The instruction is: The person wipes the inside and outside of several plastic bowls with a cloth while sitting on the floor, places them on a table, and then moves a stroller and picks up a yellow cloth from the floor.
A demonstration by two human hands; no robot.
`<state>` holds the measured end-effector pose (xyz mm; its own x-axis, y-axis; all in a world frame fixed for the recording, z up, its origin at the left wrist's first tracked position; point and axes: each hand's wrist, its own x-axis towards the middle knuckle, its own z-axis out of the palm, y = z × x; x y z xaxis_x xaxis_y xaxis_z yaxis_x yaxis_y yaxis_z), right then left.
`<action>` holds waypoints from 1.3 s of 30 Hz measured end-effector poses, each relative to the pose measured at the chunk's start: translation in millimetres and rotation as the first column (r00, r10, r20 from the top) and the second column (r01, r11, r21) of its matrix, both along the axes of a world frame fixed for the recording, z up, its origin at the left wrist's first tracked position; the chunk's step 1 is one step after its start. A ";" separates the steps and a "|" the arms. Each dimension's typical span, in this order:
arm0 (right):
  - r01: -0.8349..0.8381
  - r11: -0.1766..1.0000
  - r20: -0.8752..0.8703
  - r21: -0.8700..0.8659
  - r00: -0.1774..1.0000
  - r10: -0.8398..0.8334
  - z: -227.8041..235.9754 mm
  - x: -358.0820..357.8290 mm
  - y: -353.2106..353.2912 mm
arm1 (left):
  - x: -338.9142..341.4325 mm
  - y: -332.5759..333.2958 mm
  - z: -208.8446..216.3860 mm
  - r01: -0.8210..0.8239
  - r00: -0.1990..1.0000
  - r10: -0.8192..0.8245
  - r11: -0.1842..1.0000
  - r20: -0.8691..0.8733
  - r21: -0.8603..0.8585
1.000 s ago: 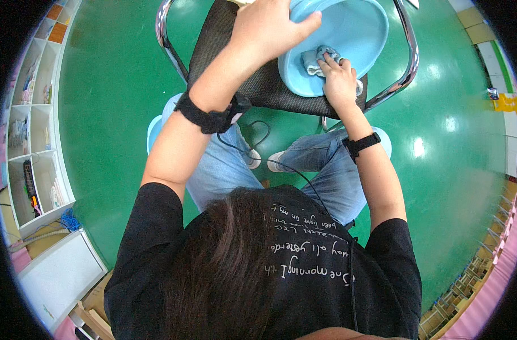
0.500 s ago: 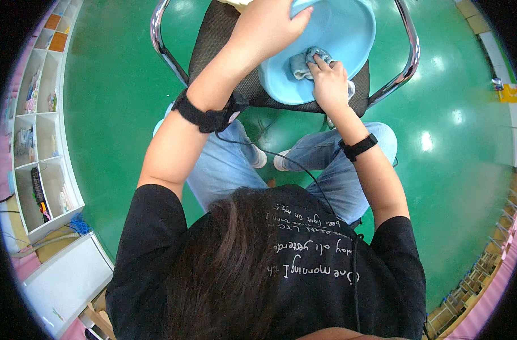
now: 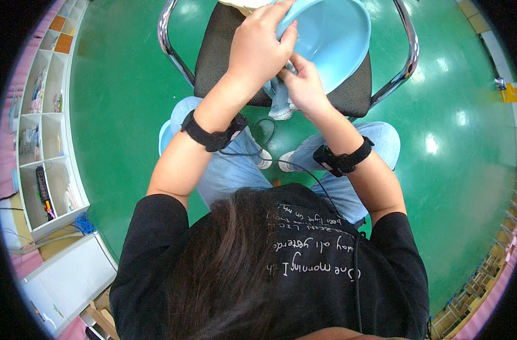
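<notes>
A light blue plastic basin (image 3: 337,39) is tilted up on the dark mesh seat of a chair (image 3: 352,99). My left hand (image 3: 261,42) is closed on the basin's left rim, its thumb on the inner side. Close beside it, my right hand (image 3: 306,88) grips a blue-grey cloth (image 3: 280,102) with a white lacy edge, at the basin's near left side. Part of the cloth hangs down past the seat's front edge. My own hands hide where the cloth meets the basin wall.
Chrome armrests (image 3: 410,48) curve up on both sides of the seat. A cream-coloured container (image 3: 244,4) stands at the seat's far left. A black cable (image 3: 303,164) crosses above my lap. White shelving (image 3: 49,130) runs along the left.
My right hand has moved left with the cloth, from inside the basin to its near left side. The basin tilts more, and my left hand has shifted slightly down its rim.
</notes>
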<state>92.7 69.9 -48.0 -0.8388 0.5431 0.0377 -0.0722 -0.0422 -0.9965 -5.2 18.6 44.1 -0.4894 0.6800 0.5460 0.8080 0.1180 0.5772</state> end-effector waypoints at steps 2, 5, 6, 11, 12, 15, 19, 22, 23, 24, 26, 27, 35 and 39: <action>-0.080 0.983 0.085 0.165 0.994 0.067 -8.9 6.9 3.2 | 0.1 0.8 1.6 -0.009 1.000 0.009 1.000 -0.014 -0.018; -0.040 0.740 0.065 0.672 0.998 -0.006 -43.4 18.2 11.6 | -7.2 3.8 3.7 -0.031 0.999 0.030 0.995 -0.012 -0.097; -0.093 0.732 0.106 0.675 0.994 0.029 -49.0 21.7 19.1 | -8.9 4.4 6.4 -0.007 1.000 0.008 0.995 0.007 -0.098; -0.344 0.419 0.410 0.840 0.909 -0.075 -48.4 35.1 55.2 | -23.6 7.4 1.4 0.051 0.998 -0.048 0.996 0.045 -0.073; -0.308 0.372 0.381 0.876 0.914 -0.139 -52.0 38.7 60.4 | -24.9 7.7 -1.6 0.051 0.998 -0.048 0.996 0.043 -0.071; -0.250 0.250 0.319 0.935 0.902 -0.292 -54.6 47.8 71.7 | -28.1 3.6 -19.7 0.046 0.992 -0.038 0.997 0.117 -0.064; -0.263 0.145 0.300 0.954 0.830 -0.469 -50.5 46.6 75.0 | -17.4 -4.8 -41.6 -0.041 0.999 0.041 0.989 -0.002 -0.140; -0.241 0.273 0.340 0.931 0.845 -0.413 -59.3 35.4 60.3 | -6.6 -0.8 -35.8 -0.092 0.996 0.092 0.992 0.003 -0.088; -0.217 0.366 0.350 0.905 0.869 -0.349 -60.7 30.1 53.8 | -5.4 4.1 -34.8 -0.087 0.996 0.087 0.992 0.002 -0.087; -0.140 0.476 0.314 0.869 0.898 -0.309 -62.8 23.1 45.0 | -4.1 9.2 -32.9 -0.103 0.995 0.103 0.993 0.001 -0.051; -0.094 0.738 0.325 0.669 0.929 -0.177 -35.3 3.7 23.7 | -6.2 5.6 -30.9 -0.135 0.991 0.135 0.991 -0.006 -0.022; -0.080 0.847 0.352 0.525 0.927 -0.130 -19.8 -3.0 18.3 | -6.0 2.1 -28.5 -0.132 0.991 0.130 0.988 -0.032 -0.084; 0.104 0.810 -0.149 -0.577 0.962 -0.230 36.5 -12.0 50.7 | -2.8 -0.6 -25.5 -0.101 0.995 0.099 0.988 -0.025 -0.118; 0.383 0.845 -0.211 -0.373 0.852 -0.479 20.0 -5.3 84.8 | -11.8 -0.4 -33.3 -0.095 0.995 0.090 0.989 -0.051 -0.110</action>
<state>87.4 154.7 -28.0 -0.4935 0.8697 0.0079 -0.4332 -0.2379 -0.8693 -16.9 18.2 10.8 -0.5292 0.6911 0.4922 0.8160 0.2555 0.5185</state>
